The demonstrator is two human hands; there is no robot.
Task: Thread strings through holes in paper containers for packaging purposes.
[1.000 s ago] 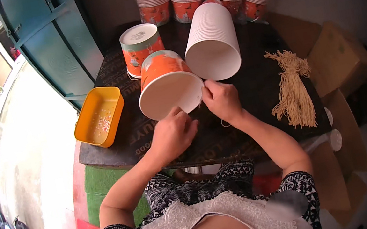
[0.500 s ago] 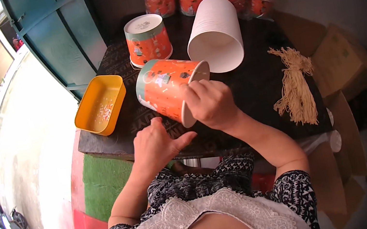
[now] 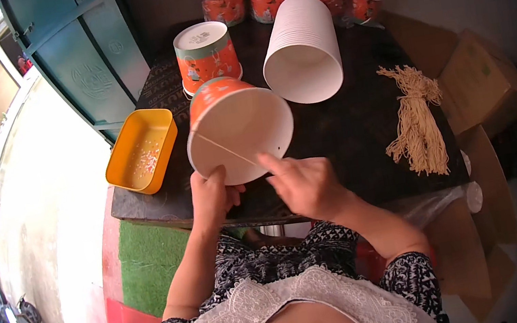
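We've got the orange paper bucket with a white inside (image 3: 239, 136) tipped on its side over the dark desk (image 3: 350, 131), mouth facing us. Our left hand (image 3: 211, 199) grips its lower rim, fingers curled around the edge. Our right hand (image 3: 304, 184) pinches the thin pale string (image 3: 225, 150) stretched across the opening, fingertips closed tight. A yellow plastic tray (image 3: 140, 151) sits just left.

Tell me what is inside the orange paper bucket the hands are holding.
The orange paper bucket faces the camera: a bare white interior with one thin string stretched across its mouth. The left hand and right hand cover the lower rim, hiding the string's end there.
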